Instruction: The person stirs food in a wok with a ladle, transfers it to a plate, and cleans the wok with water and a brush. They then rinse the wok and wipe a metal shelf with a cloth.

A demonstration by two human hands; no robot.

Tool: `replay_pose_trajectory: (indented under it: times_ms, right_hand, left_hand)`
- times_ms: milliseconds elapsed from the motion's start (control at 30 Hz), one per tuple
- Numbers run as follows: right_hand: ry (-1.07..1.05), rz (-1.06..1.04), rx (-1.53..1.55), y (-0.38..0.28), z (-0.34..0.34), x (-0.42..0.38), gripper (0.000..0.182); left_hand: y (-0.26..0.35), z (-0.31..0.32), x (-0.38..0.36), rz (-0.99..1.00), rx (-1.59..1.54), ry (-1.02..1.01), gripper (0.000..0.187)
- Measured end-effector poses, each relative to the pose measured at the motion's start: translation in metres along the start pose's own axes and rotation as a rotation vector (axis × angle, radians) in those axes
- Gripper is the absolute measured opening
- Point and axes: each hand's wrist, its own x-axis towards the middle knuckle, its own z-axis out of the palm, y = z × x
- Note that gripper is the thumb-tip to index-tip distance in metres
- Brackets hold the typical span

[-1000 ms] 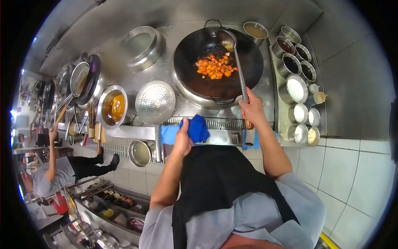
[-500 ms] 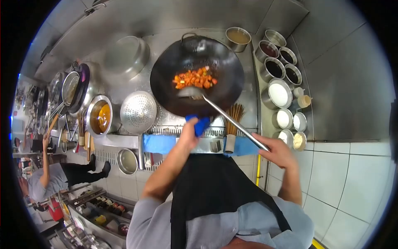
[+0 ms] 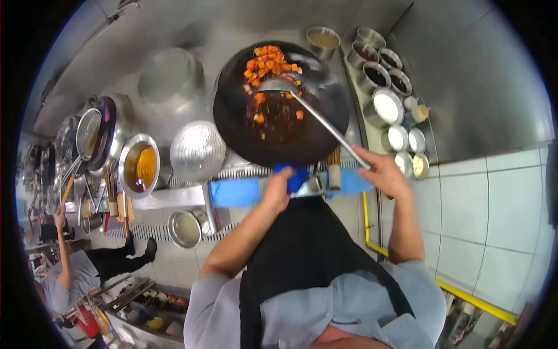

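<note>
My left hand [image 3: 281, 189] is closed round a blue cloth [image 3: 298, 179] at the near rim of a large black wok [image 3: 279, 136]. My right hand [image 3: 382, 172] grips the long metal handle of a ladle [image 3: 329, 126]. The ladle's bowl lies inside the wok, at the lower edge of the orange-red diced food [image 3: 269, 63]. Most of that food is heaped toward the wok's far side, with a few loose pieces nearer the middle. A bamboo brush [image 3: 334, 174] stands near the wok's front right edge.
To the left are a perforated strainer [image 3: 198, 151], a pot of amber oil [image 3: 145, 167] and a shiny round lid [image 3: 170, 75]. Several metal containers of sauces and white seasonings, including one white-filled pot [image 3: 387, 107], line the right shelf. Another person [image 3: 78, 272] stands at far left.
The diced food has shifted from the wok's middle to its far side, some pieces scattering. The ladle's bowl has moved farther away from me. Both hands keep their grips.
</note>
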Motion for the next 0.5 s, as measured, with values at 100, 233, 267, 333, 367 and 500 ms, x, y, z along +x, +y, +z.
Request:
replay_pose_trajectory:
  times_ms: [100, 233, 267, 333, 367, 500]
  right_hand:
    - [-0.074, 0.110, -0.101, -0.047, -0.015, -0.041, 0.069]
    - [-0.060, -0.160, -0.273, -0.035, -0.014, -0.042, 0.066]
    - [-0.074, -0.002, -0.327, -0.050, -0.007, -0.034, 0.065]
    - [0.010, -0.067, -0.345, -0.048, 0.019, -0.004, 0.065]
    - [0.004, -0.048, -0.339, -0.036, 0.040, -0.003, 0.065]
    - [0.181, -0.086, -0.189, -0.024, 0.052, 0.005, 0.064]
  left_hand:
    - [0.031, 0.000, 0.004, -0.034, -0.022, -0.070, 0.026]
    - [0.044, 0.007, 0.004, 0.061, -0.084, -0.040, 0.026]
    - [0.051, 0.008, 0.011, 0.045, -0.079, -0.044, 0.026]
    - [0.059, 0.007, 0.025, 0.016, 0.003, -0.028, 0.025]
    - [0.043, -0.007, 0.039, 0.028, 0.013, -0.029, 0.025]
    - [-0.011, -0.035, 0.002, -0.001, 0.181, 0.063, 0.027]
